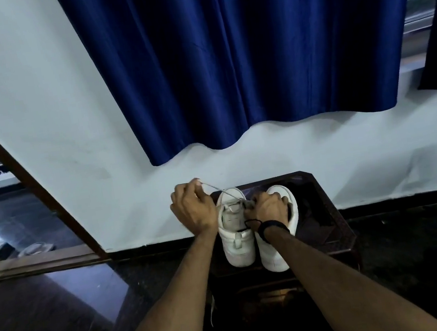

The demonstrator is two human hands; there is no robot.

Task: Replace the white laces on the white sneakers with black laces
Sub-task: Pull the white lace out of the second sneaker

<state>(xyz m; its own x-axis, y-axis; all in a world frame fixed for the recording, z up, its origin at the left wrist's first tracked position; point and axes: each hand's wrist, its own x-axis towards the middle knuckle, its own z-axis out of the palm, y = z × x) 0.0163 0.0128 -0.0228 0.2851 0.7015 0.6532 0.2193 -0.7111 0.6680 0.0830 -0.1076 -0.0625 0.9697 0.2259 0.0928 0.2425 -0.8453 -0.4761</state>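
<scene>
Two white sneakers stand side by side on a small dark table (327, 206), toes pointing away from me. My left hand (193, 211) pinches a white lace (222, 191) and holds it up and to the left of the left sneaker (236, 241). The lace runs taut from those fingers down to the eyelets near the shoe's front. My right hand (268, 208) is closed over the lacing area between the left sneaker and the right sneaker (286, 195), gripping the lace there. A dark band (272, 226) circles my right wrist. No black laces can be made out.
A blue curtain (237, 50) hangs on the white wall behind the table. A wooden door frame (25, 175) slants at the left, with a sandal (36, 248) on the floor beyond it. The floor around the table is dark and glossy.
</scene>
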